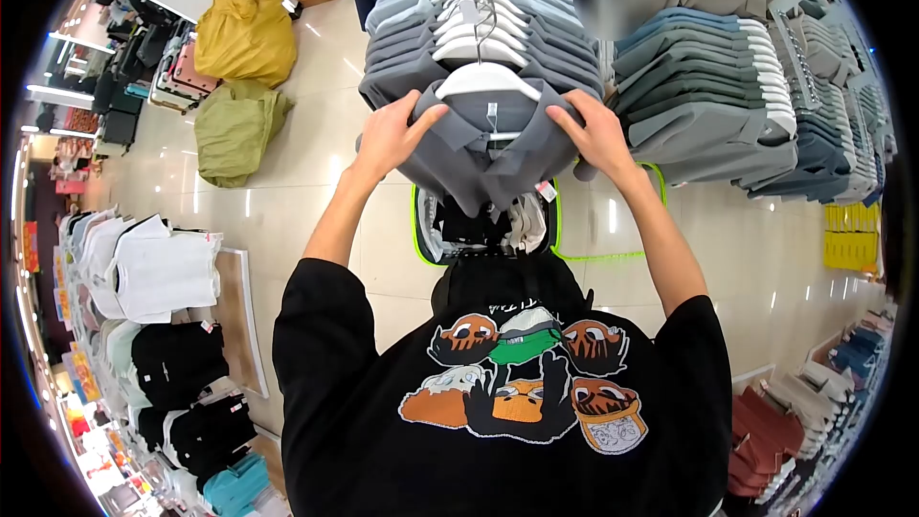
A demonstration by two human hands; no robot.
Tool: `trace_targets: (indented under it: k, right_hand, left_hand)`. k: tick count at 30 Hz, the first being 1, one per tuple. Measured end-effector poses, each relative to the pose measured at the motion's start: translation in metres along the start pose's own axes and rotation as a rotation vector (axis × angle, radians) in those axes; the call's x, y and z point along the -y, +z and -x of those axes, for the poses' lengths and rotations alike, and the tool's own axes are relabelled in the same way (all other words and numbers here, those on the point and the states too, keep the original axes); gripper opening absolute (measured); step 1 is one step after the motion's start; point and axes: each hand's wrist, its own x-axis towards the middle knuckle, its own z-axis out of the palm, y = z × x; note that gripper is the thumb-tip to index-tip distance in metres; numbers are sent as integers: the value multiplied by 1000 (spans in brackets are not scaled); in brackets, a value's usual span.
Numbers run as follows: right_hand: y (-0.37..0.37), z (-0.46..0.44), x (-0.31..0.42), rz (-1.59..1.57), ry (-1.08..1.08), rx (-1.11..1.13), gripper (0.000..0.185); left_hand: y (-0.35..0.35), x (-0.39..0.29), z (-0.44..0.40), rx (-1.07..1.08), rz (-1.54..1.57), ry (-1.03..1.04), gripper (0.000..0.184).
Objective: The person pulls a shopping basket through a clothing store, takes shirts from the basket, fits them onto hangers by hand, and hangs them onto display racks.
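A grey polo shirt (440, 155) hangs on a white hanger (486, 80) at the front of the rack, in the upper middle of the head view. My left hand (391, 134) grips its left shoulder beside the collar, thumb on top. On the other side, my right hand (595, 132) holds the right shoulder the same way, its thumb near the collar. A small tag hangs inside the neck. The fingers under the cloth are partly hidden. Behind it, more grey shirts (392, 50) hang on white hangers in a tight row.
Below the shirt, an open suitcase (418, 230) with a lime-green edge lies on the tiled floor (321, 134), clothes inside. Racks of green and grey shirts (684, 86) stand at right. Yellow and olive covered bundles (247, 36) sit at upper left; white and black tops (168, 273) hang at left.
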Motion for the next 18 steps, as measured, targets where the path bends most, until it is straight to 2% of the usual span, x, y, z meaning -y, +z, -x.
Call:
trace_targets:
  k: [5,11,13,16,18]
  right_hand:
    - [13,27,-27,107,66,-73,40]
    - [19,46,-9,198,151,-82,56]
    - [25,50,-5,227,171,-96,60]
    - [34,51,15,351,113,-207,59]
    - [39,48,37,445,-11,-332,51]
  left_hand:
    - [2,37,8,-197,-29,145,35]
    - [-8,50,9,-209,43,177,30]
    - [-9,50,8,-317,30,294,30]
    - [-14,44,8,-343,-14,387,31]
    - [-13,39,7,-377,-29,461,31]
